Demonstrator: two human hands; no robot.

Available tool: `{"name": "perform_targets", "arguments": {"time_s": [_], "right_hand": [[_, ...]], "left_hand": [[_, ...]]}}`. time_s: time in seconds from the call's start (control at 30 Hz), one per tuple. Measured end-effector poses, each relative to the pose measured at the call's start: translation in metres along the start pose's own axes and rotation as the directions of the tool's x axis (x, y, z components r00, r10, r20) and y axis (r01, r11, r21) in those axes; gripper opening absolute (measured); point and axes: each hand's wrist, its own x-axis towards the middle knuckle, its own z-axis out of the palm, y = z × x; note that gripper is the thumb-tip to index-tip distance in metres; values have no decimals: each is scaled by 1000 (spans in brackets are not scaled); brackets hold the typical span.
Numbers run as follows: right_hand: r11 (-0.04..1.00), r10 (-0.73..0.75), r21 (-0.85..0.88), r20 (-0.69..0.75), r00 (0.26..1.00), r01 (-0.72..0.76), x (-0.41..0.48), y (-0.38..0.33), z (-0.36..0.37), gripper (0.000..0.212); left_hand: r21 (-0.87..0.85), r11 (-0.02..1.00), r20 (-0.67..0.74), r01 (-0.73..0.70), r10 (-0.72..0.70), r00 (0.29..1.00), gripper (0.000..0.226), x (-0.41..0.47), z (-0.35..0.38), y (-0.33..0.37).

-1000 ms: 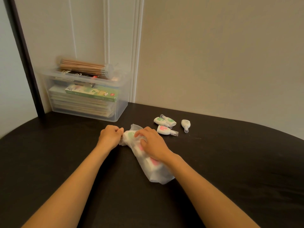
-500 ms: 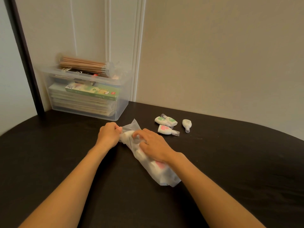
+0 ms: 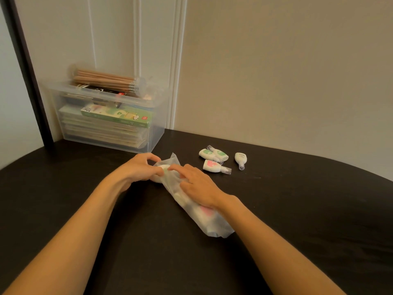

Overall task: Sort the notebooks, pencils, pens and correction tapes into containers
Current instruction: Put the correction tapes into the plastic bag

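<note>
At the mouth edge of the bag (image 3: 212, 224), left hand (image 3: 140, 169) pinches it; right hand (image 3: 200, 188) clutches midway.

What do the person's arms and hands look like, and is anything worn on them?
Nothing is worn that the view shows. The left hand and the right hand have no gloves, and I can make out no ring, watch or bracelet. The left forearm and the right forearm are bare down to the picture's bottom edge, with no sleeve in sight.

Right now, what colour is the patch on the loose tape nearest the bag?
Pink, on the white tape; the head view shows it best.
</note>
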Motion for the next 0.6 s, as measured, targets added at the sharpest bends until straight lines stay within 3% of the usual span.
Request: {"name": "perform_targets", "arguments": {"time_s": [0.1,0.17,0.23,0.33,0.47,0.6], "right_hand": [[1000,27,-10,-12,1000,-27,3,2,1,45],[999,35,-18,-10,999,-35,3,3,1,39],[999,17,-33,-9,1000,-17,2,3,1,38],[994,-20,-103,14,1000,22,2,4,3,40],[978,-20,-204,69,997,34,0,3,1,46],[985,-22,-170,83,996,36,-4,0,-3,48]], "left_hand": [[-147,987,-76,60,-72,994,51,6,1,-2],[-134,989,-162,63,-84,983,54,9,6,-5],[-5,1000,-290,18,-19,957,51,11,11,-11],[81,987,-416,-139,160,895,19,9,15,-15],[237,955,-303,-178,246,921,10,3,16,-11],[372,924,-252,-90,194,948,27,3,15,-6]]}}
